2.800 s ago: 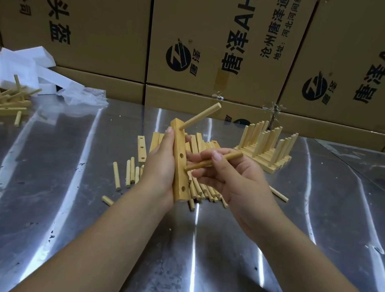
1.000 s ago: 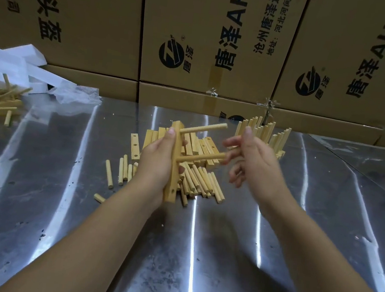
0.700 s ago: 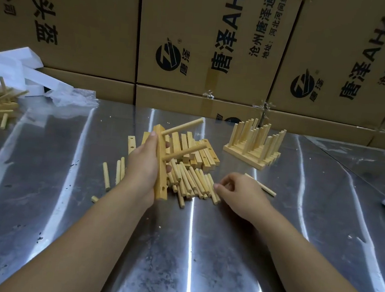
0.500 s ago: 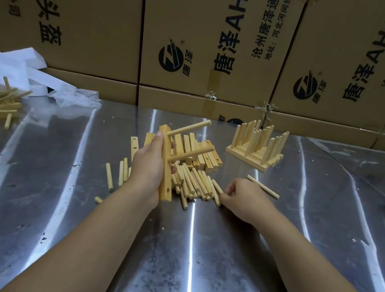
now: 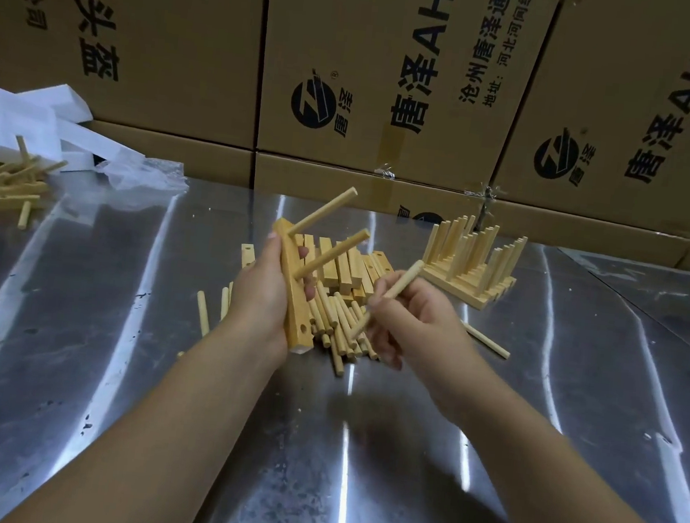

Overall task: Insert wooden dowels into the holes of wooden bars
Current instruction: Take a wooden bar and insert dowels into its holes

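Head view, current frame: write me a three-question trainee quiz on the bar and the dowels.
1. How many inserted dowels stand in the bar that the left hand grips?
2. True or false: the right hand holds nothing.
3. The bar's visible empty hole lies: A) below both dowels; B) above both dowels; C) nowhere, none shows.
Key: 1) two; 2) false, its fingers pinch a loose dowel; 3) A.

Steel table (image 5: 111, 364) carries loose dowels (image 5: 338, 324), bars (image 5: 347, 268), finished racks (image 5: 472, 266).
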